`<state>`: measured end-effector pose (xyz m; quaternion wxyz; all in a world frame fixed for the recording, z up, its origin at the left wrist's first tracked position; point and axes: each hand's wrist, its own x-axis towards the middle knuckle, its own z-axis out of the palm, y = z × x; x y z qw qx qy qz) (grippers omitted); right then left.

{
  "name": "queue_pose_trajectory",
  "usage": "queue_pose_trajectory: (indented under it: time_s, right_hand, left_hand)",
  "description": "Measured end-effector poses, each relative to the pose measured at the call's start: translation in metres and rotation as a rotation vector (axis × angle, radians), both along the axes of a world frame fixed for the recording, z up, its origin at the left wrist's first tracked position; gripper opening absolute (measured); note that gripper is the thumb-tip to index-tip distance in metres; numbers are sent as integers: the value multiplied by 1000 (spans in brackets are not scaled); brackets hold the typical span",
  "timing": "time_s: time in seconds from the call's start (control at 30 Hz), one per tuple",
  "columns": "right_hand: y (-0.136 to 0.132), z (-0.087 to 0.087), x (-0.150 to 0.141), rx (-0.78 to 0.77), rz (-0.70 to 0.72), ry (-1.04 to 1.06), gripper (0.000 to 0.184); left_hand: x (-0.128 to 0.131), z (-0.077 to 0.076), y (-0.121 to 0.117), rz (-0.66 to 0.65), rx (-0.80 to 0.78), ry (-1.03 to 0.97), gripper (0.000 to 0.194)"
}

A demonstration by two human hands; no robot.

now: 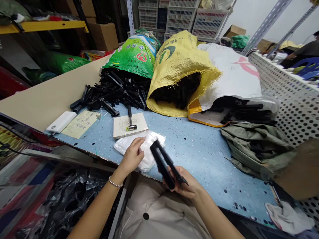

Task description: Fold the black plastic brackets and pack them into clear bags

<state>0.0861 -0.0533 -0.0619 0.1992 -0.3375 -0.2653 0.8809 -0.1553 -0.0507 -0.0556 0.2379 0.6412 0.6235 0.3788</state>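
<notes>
My right hand point(186, 186) grips a long black plastic part point(164, 162) near the table's front edge, its far end tilted up and away. My left hand point(132, 155) rests on a stack of clear plastic bags point(149, 146), fingers curled and pinching the top bag. A bead bracelet is on that wrist. Just beyond the bags lies a small hammer point(130, 119) on a pale block point(139, 127).
A pile of black parts point(112, 93) spills from a green sack point(136, 54). A yellow sack point(179, 66) and a white sack point(236, 76) also hold black parts. An olive cloth point(251, 146), a white power bank point(61, 121) and a paper note point(81, 123) lie on the blue table point(199, 149).
</notes>
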Motion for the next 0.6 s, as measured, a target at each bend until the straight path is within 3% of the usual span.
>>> queue_pose_trajectory:
  time_s: [0.07,0.17,0.23,0.3,0.37,0.43,0.53,0.6]
  right_hand:
    - [-10,-5,0,-106,35,23,30]
    - [-8,-17,-9,-146,-56,7,32]
    - [-1,-22,-18,19,-157,-102,29]
    - [3,-22,-27,323,-279,-284,23]
    - [0,-16,-34,582,-317,-408,20]
    - [-10,-5,-38,658,-206,-354,20]
    - [-32,10,-42,502,90,-76,31]
    - [-41,14,-45,401,209,3,41]
  left_hand:
    - [2,4,-4,-88,4,11,60]
    - [14,5,-18,-259,78,111,74]
    - [29,5,-30,-412,118,151,81]
    - [43,7,-43,-525,118,147,86]
    - [49,17,-56,-532,70,107,83]
    - [45,33,-72,-464,-12,55,71]
    - [13,56,-102,-351,-175,34,52]
    - [-22,55,-122,-256,-323,81,47]
